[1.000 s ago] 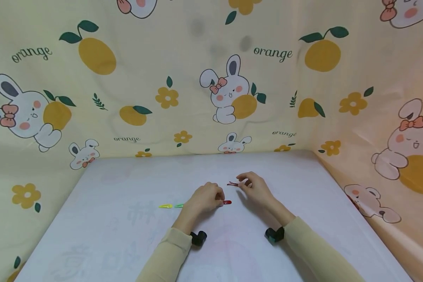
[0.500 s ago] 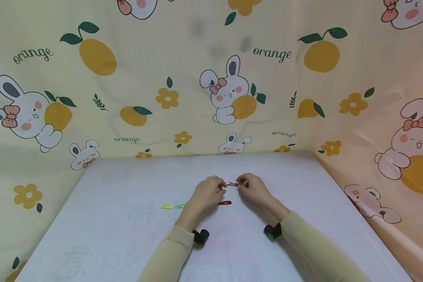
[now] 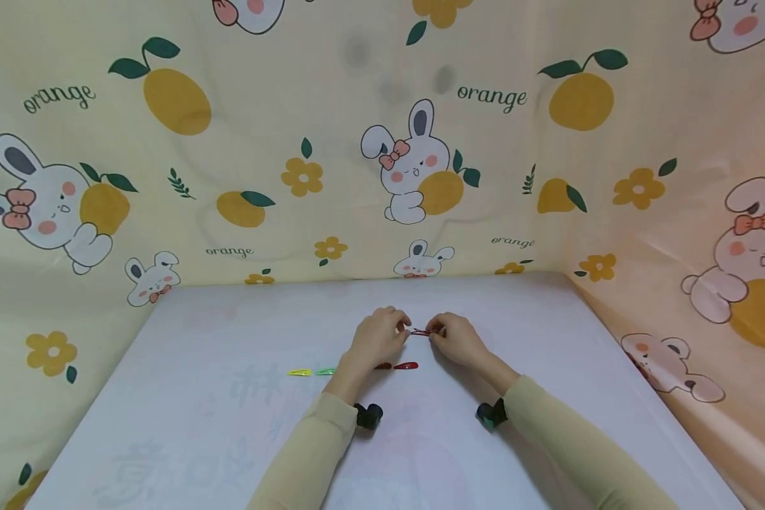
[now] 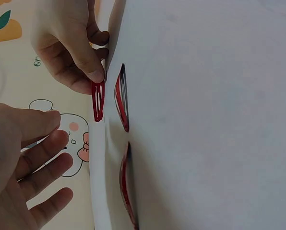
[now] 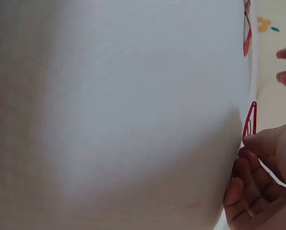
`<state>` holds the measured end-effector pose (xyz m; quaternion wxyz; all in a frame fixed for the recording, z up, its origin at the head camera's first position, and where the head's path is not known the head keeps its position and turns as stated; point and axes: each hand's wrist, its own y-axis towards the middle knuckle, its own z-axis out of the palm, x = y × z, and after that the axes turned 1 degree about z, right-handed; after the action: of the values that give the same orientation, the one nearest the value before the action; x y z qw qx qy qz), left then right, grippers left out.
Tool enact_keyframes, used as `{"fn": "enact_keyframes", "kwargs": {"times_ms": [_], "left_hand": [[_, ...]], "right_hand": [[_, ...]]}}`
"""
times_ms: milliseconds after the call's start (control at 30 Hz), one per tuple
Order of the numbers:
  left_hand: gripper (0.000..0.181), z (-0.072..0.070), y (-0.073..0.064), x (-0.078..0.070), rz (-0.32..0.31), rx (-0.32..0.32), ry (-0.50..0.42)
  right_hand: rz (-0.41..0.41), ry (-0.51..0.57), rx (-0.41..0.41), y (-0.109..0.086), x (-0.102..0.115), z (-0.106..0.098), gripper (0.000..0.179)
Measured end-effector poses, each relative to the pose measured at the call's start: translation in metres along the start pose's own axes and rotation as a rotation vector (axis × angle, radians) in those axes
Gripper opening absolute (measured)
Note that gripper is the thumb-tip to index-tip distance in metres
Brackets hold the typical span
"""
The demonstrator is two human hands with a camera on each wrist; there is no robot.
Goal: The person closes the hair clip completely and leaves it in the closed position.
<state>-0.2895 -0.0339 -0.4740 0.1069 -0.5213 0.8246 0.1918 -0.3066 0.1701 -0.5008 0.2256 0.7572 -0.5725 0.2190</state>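
Note:
My right hand (image 3: 460,338) pinches a dark red snap hair clip (image 4: 98,103) between thumb and finger, holding it up over the table, its free end pointing left. Just left of that end, my left hand (image 3: 377,334) hovers with relaxed, parted fingers and a gap before the clip, as the left wrist view shows. Below the hands, a row of hair clips lies on the table: a yellow clip (image 3: 300,372), a green clip (image 3: 325,372), a dark red clip (image 3: 383,366) and a red clip (image 3: 406,365). My left wrist and hand hide the middle of the row.
The white table (image 3: 185,411) reaches back to a cream curtain (image 3: 331,85) printed with rabbits and oranges, which also hangs along both sides. Black cameras sit on both wrists, the left camera (image 3: 370,416) and the right camera (image 3: 491,414).
My left hand has left the red clips in the row and moved forward, up beside the held clip. My right hand has stayed nearly in place, still pinching its clip.

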Motion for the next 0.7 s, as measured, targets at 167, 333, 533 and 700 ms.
{"fn": "enact_keyframes", "kwargs": {"times_ms": [167,333,533,700], "left_hand": [[0.017,0.001,0.006,0.0,0.011,0.006,0.003],[0.018,0.008,0.014,0.001,0.006,0.032,0.005],[0.016,0.016,0.02,0.0,-0.006,0.064,-0.022],[0.011,0.02,0.024,-0.001,-0.013,0.074,-0.029]], "right_hand": [[0.008,-0.012,-0.007,0.001,-0.002,0.002,0.011],[-0.004,-0.01,-0.02,0.0,-0.003,0.002,0.01],[0.001,0.013,-0.022,-0.001,-0.002,0.001,0.009],[0.002,0.036,-0.032,-0.001,-0.001,0.001,0.009]]}}
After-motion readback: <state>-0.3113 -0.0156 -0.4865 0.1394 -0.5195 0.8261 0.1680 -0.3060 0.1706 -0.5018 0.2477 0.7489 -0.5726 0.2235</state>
